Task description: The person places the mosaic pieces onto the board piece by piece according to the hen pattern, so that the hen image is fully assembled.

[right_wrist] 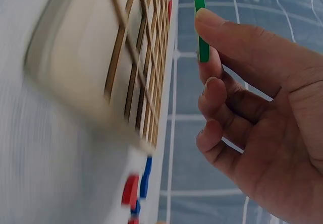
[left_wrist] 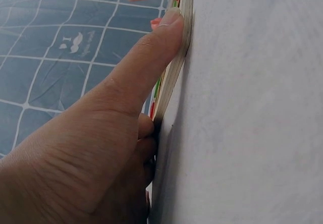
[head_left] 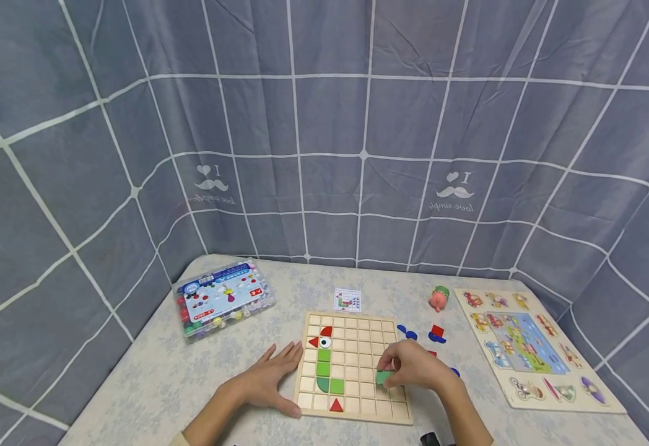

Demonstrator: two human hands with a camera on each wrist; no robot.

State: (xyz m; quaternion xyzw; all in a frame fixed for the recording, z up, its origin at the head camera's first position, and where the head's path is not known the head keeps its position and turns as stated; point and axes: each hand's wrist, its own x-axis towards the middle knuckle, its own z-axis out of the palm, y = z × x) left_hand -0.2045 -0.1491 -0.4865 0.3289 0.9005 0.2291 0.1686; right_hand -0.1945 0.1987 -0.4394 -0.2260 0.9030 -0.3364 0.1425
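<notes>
A wooden grid board (head_left: 352, 319) lies on the table, bearing a bird-like figure of green, red and white pieces. An eye tile (head_left: 325, 342), green squares (head_left: 323, 368), a green quarter-round piece (head_left: 322, 384) and a red triangle (head_left: 336, 405) sit in its cells. My left hand (head_left: 269, 379) rests at the board's left edge with fingers spread, its thumb (left_wrist: 151, 52) against the side. Over the board's right part, my right hand (head_left: 413, 365) pinches a thin green tile (right_wrist: 202, 32) between thumb and forefinger, held above the grid.
Behind the board lies a small pattern card (head_left: 347, 300). Red and blue pieces (head_left: 437, 334) are scattered to the right, near a pink toy (head_left: 439, 298). A peg puzzle (head_left: 536, 347) stands far right, a clear plastic box (head_left: 224, 297) back left. Curtains (head_left: 330, 124) enclose the table.
</notes>
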